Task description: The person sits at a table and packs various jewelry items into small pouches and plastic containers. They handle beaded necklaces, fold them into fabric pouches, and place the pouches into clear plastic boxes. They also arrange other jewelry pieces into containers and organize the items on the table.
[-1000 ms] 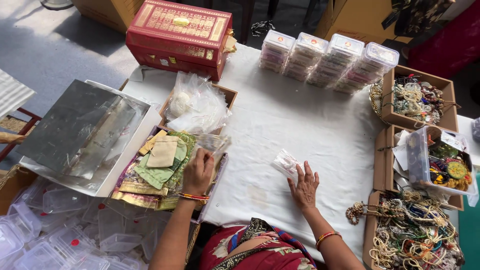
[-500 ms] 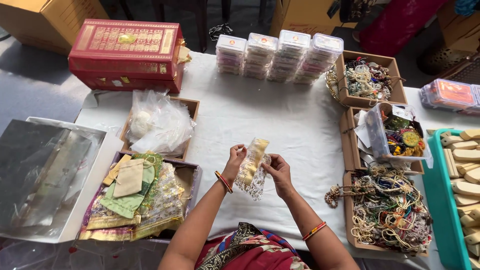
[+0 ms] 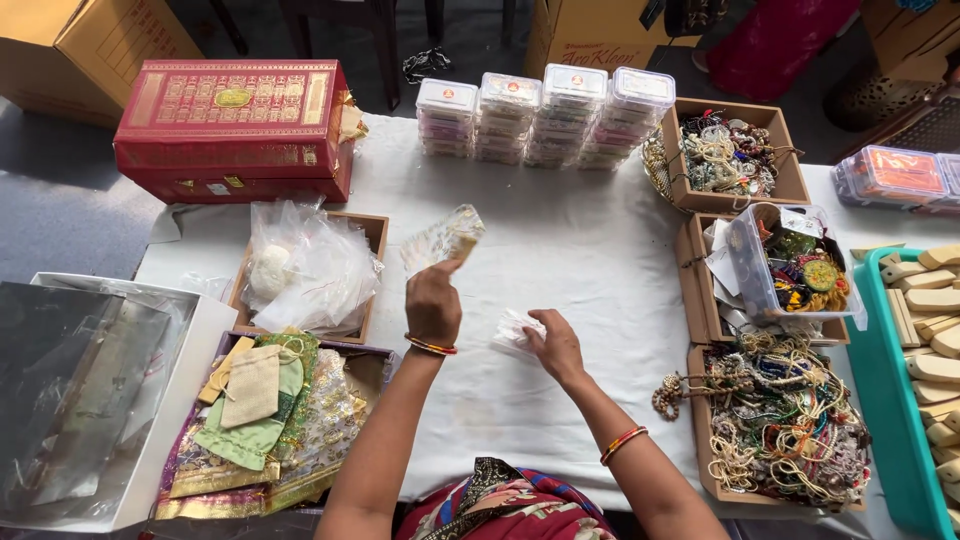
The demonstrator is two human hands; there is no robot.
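Observation:
My left hand (image 3: 433, 303) is raised above the white tablecloth (image 3: 580, 250) and grips a small clear packet with gold-coloured contents (image 3: 443, 239) by its lower end. My right hand (image 3: 556, 346) rests low on the cloth, its fingers pinching a small clear plastic pouch (image 3: 515, 333). Both wrists wear bangles. Left of my left hand is a cardboard tray of crumpled clear bags (image 3: 310, 268).
A red ornate box (image 3: 235, 128) stands far left. Stacked clear lidded boxes (image 3: 540, 118) line the back. Cardboard trays of beaded jewellery (image 3: 775, 430) run down the right, beside a teal tray of wooden pieces (image 3: 925, 340). Fabric pouches (image 3: 262, 415) lie near left.
My hands have parted: the left lifted the gold-filled packet up and leftward, and the right dropped to the cloth onto a clear pouch. The view also shifted slightly.

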